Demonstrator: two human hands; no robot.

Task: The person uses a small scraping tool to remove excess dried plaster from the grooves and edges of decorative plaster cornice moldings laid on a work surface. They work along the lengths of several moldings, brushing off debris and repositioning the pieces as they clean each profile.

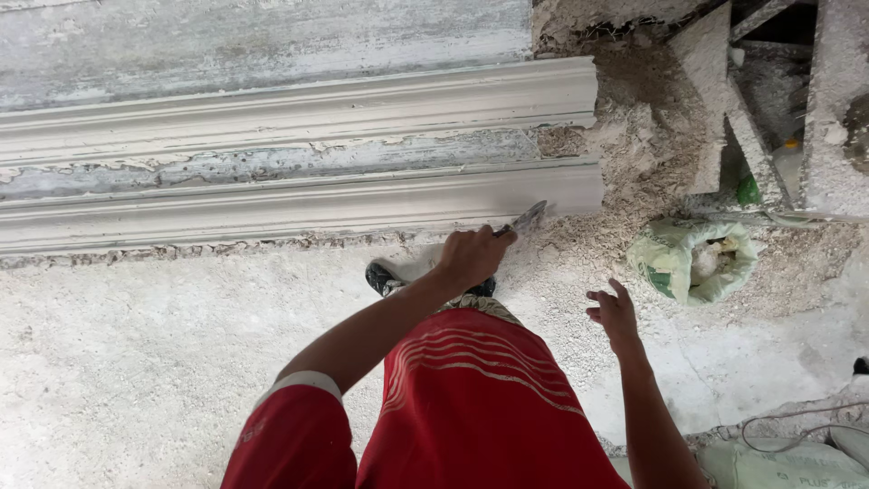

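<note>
My left hand [471, 256] is closed around the handle of a metal scraper [525, 218]. The blade tip touches the lower edge of a long white plaster moulding [299, 206], close to its right end. A second, similar moulding [299, 113] lies parallel behind it. My right hand [614, 312] hovers over the dusty floor to the right, fingers spread and holding nothing. My red-clad knee [471, 398] fills the lower middle, and a dark shoe [385, 277] shows below my left hand.
A heap of plaster crumbs [634, 163] lies by the mouldings' right ends. An open green-and-white sack [692, 263] with lumps inside sits to the right. Plaster-caked frames [833, 109] stand at top right. Another sack [787, 464] and a thin cable [797, 424] lie at bottom right.
</note>
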